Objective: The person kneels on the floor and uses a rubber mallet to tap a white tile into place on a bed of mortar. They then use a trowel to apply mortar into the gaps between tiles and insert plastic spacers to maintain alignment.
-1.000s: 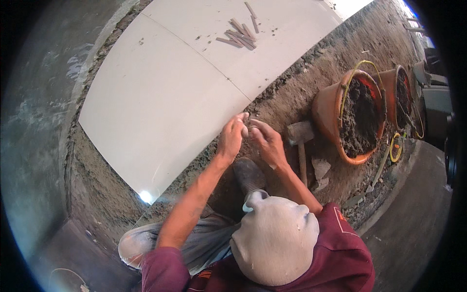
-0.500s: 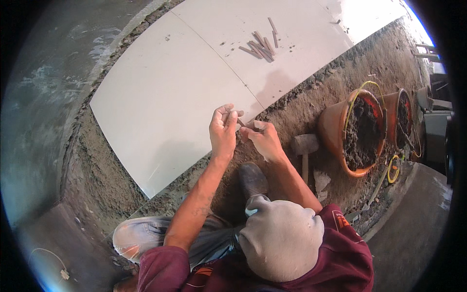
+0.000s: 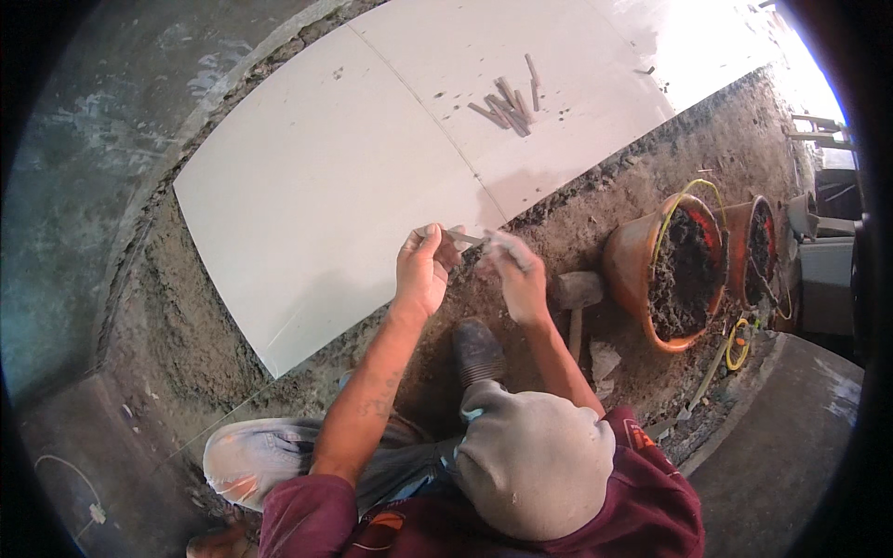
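My left hand [image 3: 420, 272], at the centre, pinches a short thin grey-brown strip [image 3: 465, 236] between thumb and fingers. At the strip's other end is my right hand [image 3: 516, 277], its curled fingers smeared by motion, so its grip is unclear. Both hands are over the edge of the large white tiles [image 3: 307, 186]. A loose pile of similar strips [image 3: 512, 116] lies on the upper tile. Just right of my right hand, a mallet [image 3: 577, 290] lies on the rough soil, and below my hands shows my dark rubber boot [image 3: 479, 353].
Two orange buckets [image 3: 628, 265] of dark mortar stand at the right, with a yellow looped object [image 3: 738, 344] beside them. A grey concrete surface [image 3: 102, 195] curves along the left. Concrete ledges border the lower corners. Assorted objects [image 3: 828, 279] crowd the far right.
The view has shifted. My hands have risen from the bed edge with the strip, and my right hand has drawn rightward from my left, now blurred.
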A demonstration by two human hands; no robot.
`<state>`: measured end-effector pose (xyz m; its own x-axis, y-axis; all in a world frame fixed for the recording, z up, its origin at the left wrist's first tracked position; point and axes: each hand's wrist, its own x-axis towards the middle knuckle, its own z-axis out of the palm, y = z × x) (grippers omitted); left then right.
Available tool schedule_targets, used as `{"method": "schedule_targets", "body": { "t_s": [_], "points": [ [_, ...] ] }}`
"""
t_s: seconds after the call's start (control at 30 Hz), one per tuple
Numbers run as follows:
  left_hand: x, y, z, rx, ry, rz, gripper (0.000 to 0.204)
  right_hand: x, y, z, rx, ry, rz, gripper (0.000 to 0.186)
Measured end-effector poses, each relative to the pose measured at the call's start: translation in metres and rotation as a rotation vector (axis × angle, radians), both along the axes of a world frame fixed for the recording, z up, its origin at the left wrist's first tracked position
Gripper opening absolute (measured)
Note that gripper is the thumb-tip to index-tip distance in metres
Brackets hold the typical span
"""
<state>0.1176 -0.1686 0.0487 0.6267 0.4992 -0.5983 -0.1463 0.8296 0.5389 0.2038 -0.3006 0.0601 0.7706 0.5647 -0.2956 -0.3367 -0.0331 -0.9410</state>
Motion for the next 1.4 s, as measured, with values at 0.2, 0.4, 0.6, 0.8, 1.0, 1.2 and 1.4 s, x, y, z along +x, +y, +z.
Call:
{"method": "schedule_targets", "body": {
  "t_s": [0.2, 0.4, 0.6, 0.8, 1.0, 1.2, 1.4],
  "points": [
    [0.003, -0.012, -0.007, 0.153, 0.001, -0.180, 0.020, 0.001, 0.005, 0.005, -0.101, -0.569, 0.242, 0.019],
    [0.003, -0.012, 0.000, 0.317, 0.026, -0.116, 0.018, 0.007, 0.017, 0.022, -0.258, -0.392, 0.164, 0.013],
    [-0.001, -0.006, 0.009, 0.361, 0.077, -0.199, 0.018, 0.016, 0.017, 0.024, -0.394, -0.426, 0.213, 0.018],
    [0.000, -0.005, 0.007, 0.386, 0.119, -0.247, 0.019, 0.021, 0.013, 0.021, -0.380, -0.326, 0.269, 0.024],
    [0.000, -0.009, -0.005, 0.599, 0.259, -0.403, 0.024, 0.012, 0.006, 0.012, -0.439, -0.290, 0.241, 0.024],
    [-0.002, -0.009, -0.018, 0.969, 0.377, -0.457, 0.021, 0.004, 0.003, 0.001, -0.397, -0.323, 0.222, 0.021],
    [0.012, -0.002, -0.037, 1.112, 0.408, -0.474, 0.025, 0.030, 0.009, -0.019, -0.429, -0.435, 0.204, 0.024]
  ]
}}
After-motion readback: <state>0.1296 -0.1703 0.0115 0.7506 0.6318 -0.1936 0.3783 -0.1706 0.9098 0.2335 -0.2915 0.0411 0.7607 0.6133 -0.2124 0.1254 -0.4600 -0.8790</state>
